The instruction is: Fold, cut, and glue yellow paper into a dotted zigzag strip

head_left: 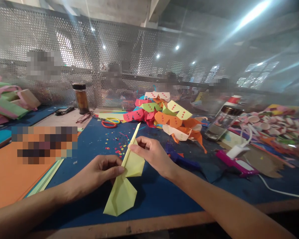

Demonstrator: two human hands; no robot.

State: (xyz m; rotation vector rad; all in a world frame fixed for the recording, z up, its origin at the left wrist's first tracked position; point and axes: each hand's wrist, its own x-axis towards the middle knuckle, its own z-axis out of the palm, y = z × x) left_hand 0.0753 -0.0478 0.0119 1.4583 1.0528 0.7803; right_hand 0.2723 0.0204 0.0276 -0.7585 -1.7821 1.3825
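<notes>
- Two hands pinch one folded yellow paper, held just above the near middle of the table.
- The left hand grips it by thumb and forefinger at the waist of the fold, fingers curled in behind.
- The right hand nips the upper part between thumb and fingertips, a little farther and to the right of the left hand.
- The paper runs from a thin point at the far end, up past the right hand, to a wide flared tail that hangs near, below the left hand.
- A blue mat lies beneath it, with the table's wooden edge nearest of all.
- Small coloured scraps are strewn on the mat just beyond the hands.
- A blue glue gun lies right of the right hand, close by its wrist.
- An orange sheet lies flat at near left, with pale green sheets showing at its right edge.
- Scissors with red and yellow handles lie farther off, left of centre, with a dark jar upright beyond them.
- A heap of dotted cut-outs, pink, orange, green, yellow and cream, sits at far centre.
- To the right are a glass bottle and a pink phone, with a white cable trailing off right.
- A perforated metal screen closes the far side.
</notes>
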